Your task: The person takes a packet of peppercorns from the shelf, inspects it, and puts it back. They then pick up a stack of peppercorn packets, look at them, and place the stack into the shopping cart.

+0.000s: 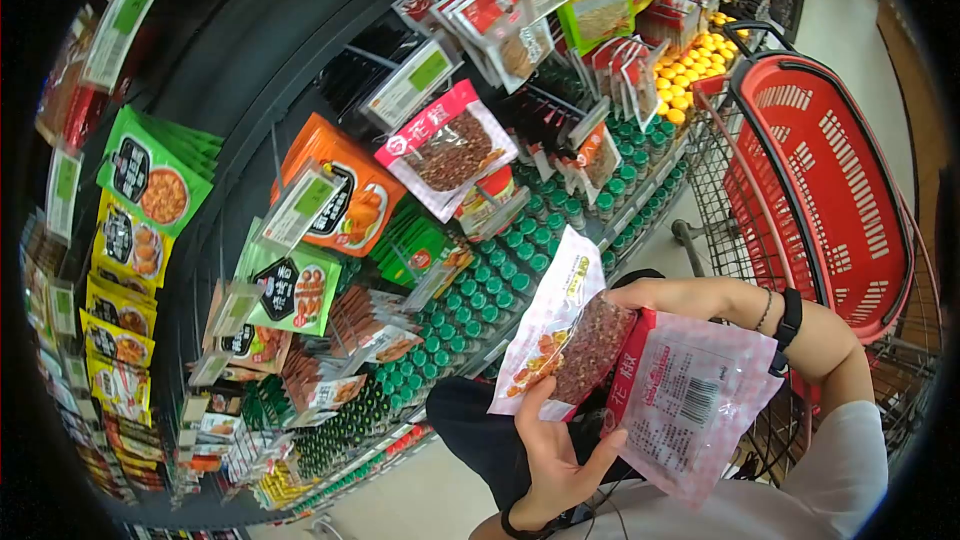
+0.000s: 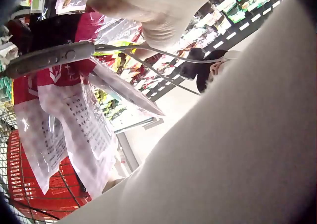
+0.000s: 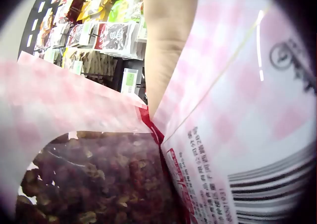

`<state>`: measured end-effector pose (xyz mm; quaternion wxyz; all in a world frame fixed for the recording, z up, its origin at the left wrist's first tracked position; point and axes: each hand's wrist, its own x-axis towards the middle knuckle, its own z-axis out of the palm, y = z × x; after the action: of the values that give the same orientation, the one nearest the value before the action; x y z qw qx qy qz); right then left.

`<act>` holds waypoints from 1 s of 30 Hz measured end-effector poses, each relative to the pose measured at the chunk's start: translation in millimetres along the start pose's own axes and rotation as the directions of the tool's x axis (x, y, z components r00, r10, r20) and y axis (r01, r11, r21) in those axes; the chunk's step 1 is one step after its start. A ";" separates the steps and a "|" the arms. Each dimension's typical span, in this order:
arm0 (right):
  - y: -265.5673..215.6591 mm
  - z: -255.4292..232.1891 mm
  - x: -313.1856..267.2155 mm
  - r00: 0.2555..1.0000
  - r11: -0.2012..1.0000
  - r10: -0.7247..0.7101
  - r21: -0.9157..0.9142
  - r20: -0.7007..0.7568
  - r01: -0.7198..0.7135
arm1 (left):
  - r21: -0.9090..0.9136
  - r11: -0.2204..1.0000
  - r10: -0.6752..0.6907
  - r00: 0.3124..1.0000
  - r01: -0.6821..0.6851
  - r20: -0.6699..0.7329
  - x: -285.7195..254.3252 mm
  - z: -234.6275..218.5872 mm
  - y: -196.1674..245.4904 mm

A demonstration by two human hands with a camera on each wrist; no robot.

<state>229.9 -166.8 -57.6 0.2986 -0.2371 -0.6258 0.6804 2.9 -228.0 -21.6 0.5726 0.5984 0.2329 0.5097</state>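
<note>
Two pink-and-white checked packets of Sichuan peppercorns are held in front of the body in the head view. The front-facing packet (image 1: 594,350) shows dark red peppercorns through its window. The other packet (image 1: 690,405) shows its barcoded back, with a red top strip beside the first. My left hand (image 1: 555,465) grips from below, a finger on the front-facing packet and the thumb at the barcoded packet's edge. My right hand (image 1: 655,295) holds from above where the packets meet, its fingertips hidden. In the right wrist view that hand (image 3: 171,40) reaches down between them.
A shelf of hanging food packets is on the left, among them a matching peppercorn packet (image 1: 450,145). Rows of green-capped jars (image 1: 495,285) stand below. A red basket (image 1: 825,190) sits in a wire cart at the right. An earphone cable (image 2: 54,58) crosses the left wrist view.
</note>
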 end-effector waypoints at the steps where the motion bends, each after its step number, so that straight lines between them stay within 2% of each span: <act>1: -0.5 -0.4 0.5 1.000 0.998 -0.014 -0.060 0.002 0.014 | 0.006 1.000 0.003 1.000 -0.003 -0.014 0.3 -1.2 -0.1; 6: -4.0 2.7 2.2 1.000 0.999 -0.022 -0.036 -0.015 0.022 | 0.013 0.999 -0.039 0.998 0.039 -0.051 -0.5 -8.0 -3.2; 8: -3.9 3.8 1.5 1.000 0.995 -0.010 0.095 -0.024 0.012 | 0.009 0.999 -0.047 0.998 0.047 -0.043 -1.5 -10.9 -6.4; 9: -4.1 3.1 1.2 1.000 0.996 -0.009 0.094 -0.027 0.012 | 0.006 0.998 -0.056 0.998 0.056 -0.035 -1.4 -11.7 -7.8; 13: -1.3 -1.2 2.5 0.999 0.999 -0.036 -0.037 -0.034 0.035 | -0.047 0.999 0.010 0.993 -0.016 -0.115 -2.3 -15.1 -9.1; 15: -5.6 -3.2 0.2 0.997 0.995 -0.050 -0.094 -0.059 0.044 | 0.332 0.935 -0.113 0.992 0.123 -0.049 -9.7 -29.6 -2.7; 17: -19.4 -7.0 -4.7 0.980 0.924 -0.126 -0.379 -0.153 0.059 | 0.135 0.986 0.124 0.961 -0.093 -0.246 5.1 -21.5 -14.6; 18: -26.0 -6.7 -3.7 0.936 0.784 -0.275 -0.614 -0.220 0.086 | 0.129 0.984 0.152 0.960 -0.125 -0.233 6.7 -29.2 -17.4; 19: -34.0 -6.5 -5.5 0.920 0.710 -0.286 -0.704 -0.268 0.015 | 0.123 0.980 0.182 0.958 -0.158 -0.221 10.6 -41.9 -18.6; 21: -69.0 4.5 -4.9 0.883 0.560 -0.290 -0.813 -0.370 -0.157 | -0.031 0.997 0.052 0.936 -0.067 -0.347 21.4 -57.0 -14.1; 22: -72.7 7.8 -1.1 0.840 0.338 -0.452 -0.929 -0.299 -0.148 | -0.068 0.998 -0.033 0.935 0.010 -0.354 26.3 -63.2 -8.7; 23: -81.8 12.9 2.2 0.847 0.324 -0.447 -0.934 -0.289 -0.147 | -0.069 0.995 -0.090 0.947 0.072 -0.309 30.7 -70.3 -4.9; 25: -107.8 28.8 7.8 0.883 -0.120 -0.432 -0.958 -0.186 -0.261 | 0.028 0.991 -0.117 0.962 0.127 -0.249 36.8 -74.1 -2.4; 26: -117.3 33.5 12.7 0.894 -0.260 -0.441 -0.942 -0.081 -0.214 | 0.019 0.993 -0.105 0.962 0.114 -0.252 40.7 -71.8 -2.7; 27: -125.1 37.0 18.0 0.897 -0.277 -0.437 -0.938 -0.068 -0.207 | 0.042 0.994 -0.089 0.978 0.098 -0.189 44.5 -67.1 -3.9; 28: -132.2 40.4 23.7 0.888 -0.363 -0.453 -0.926 0.080 -0.101 | 0.066 0.995 -0.071 0.990 0.080 -0.125 48.2 -62.8 -5.5; 29: -138.6 44.2 29.5 0.861 -0.448 -0.454 -0.894 0.230 0.003 | 0.059 0.996 -0.055 0.989 0.064 -0.134 52.8 -60.0 -12.0; 30: -144.3 48.1 35.5 0.834 -0.476 -0.448 -0.875 0.322 0.082 | -0.067 0.998 -0.022 0.994 0.015 -0.106 58.9 -58.8 -23.8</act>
<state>187.0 -170.6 92.6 0.2062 -0.2723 -0.8979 -0.2776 -19.6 -145.3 -33.6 0.5835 0.5489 0.2518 0.5430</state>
